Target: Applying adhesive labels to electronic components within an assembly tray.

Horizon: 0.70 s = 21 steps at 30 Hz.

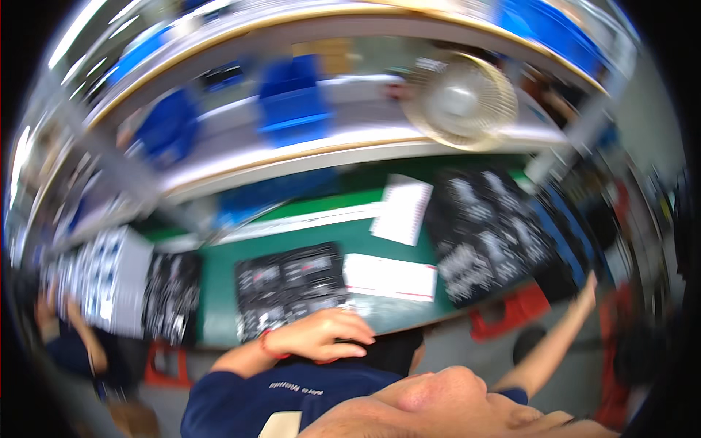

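Observation:
My left hand (325, 336) hovers at the near edge of the green bench, palm down, with a red band at its wrist. Its fingers are loosely bent and apart, with nothing seen in them. Just beyond it lies a black tray (290, 274) with compartments holding small parts, smeared by motion. My right arm stretches out to the far right, where my right hand (586, 294) is beside the blue-and-black trays (566, 219). Blur hides its fingers and anything they may hold. A larger black tray group (489, 233) full of pale parts sits between the two hands.
White paper sheets (391, 277) lie mid-bench. Above runs a shelf (358, 157) with blue bins (293, 109) and a round fan (460, 102). Red stools (511, 312) stand below the bench edge. Another person's arm (87, 339) is at the far left, near white stacked trays (120, 277).

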Each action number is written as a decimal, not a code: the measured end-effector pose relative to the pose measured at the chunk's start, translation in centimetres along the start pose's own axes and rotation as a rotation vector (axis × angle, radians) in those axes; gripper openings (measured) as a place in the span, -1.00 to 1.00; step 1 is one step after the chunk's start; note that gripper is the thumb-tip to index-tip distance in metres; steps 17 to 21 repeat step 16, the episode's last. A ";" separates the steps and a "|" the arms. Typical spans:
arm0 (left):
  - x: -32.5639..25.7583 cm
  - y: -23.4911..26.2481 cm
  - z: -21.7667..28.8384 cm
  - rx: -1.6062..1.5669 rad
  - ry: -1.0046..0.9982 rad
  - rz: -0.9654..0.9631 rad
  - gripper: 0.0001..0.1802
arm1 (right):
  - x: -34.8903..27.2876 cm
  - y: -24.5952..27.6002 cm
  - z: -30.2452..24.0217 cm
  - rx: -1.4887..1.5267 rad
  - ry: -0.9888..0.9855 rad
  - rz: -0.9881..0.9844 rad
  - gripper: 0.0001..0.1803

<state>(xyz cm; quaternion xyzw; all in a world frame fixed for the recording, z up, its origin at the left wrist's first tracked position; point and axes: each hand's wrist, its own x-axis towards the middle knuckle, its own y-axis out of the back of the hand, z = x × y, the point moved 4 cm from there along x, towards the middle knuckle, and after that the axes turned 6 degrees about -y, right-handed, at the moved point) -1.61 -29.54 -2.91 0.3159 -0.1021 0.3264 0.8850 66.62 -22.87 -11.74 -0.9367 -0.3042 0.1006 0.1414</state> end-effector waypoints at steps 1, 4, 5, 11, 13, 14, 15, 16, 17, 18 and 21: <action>1.9 0.0 0.1 -0.068 -0.024 -0.049 -0.75 | 1.2 1.0 -0.5 -0.001 0.014 0.065 -0.39; 7.8 -0.7 0.2 -0.262 -0.007 -0.177 -0.74 | 6.7 4.3 0.0 -0.177 0.027 0.234 -0.28; 9.6 -1.4 0.1 -0.293 -0.016 -0.196 -0.76 | 5.5 2.0 -0.5 -0.238 -0.058 0.197 -0.28; 22.4 -2.3 3.8 -0.416 -0.007 -0.394 -0.76 | 7.1 2.2 2.2 -0.047 -0.495 -0.190 -0.25; 27.4 -2.7 5.0 -0.386 -0.022 -0.405 -0.76 | 6.9 2.1 2.8 0.083 -0.542 -0.237 -0.26; 30.2 -3.1 5.3 -0.367 -0.011 -0.404 -0.76 | 7.7 3.0 3.8 0.081 -0.445 -0.260 -0.22; 32.9 -3.5 5.3 -0.351 0.017 -0.406 -0.78 | 7.7 2.3 3.5 0.123 -0.342 -0.372 -0.18; 35.7 -3.8 4.9 -0.329 0.048 -0.401 -0.79 | 6.5 0.4 1.9 0.170 -0.239 -0.491 -0.13; 35.7 -3.8 4.9 -0.329 0.048 -0.401 -0.79 | 6.5 0.4 1.9 0.170 -0.239 -0.491 -0.13; 35.7 -3.8 4.9 -0.329 0.048 -0.401 -0.79 | 6.5 0.4 1.9 0.170 -0.239 -0.491 -0.13; 35.7 -3.8 4.9 -0.329 0.048 -0.401 -0.79 | 6.5 0.4 1.9 0.170 -0.239 -0.491 -0.13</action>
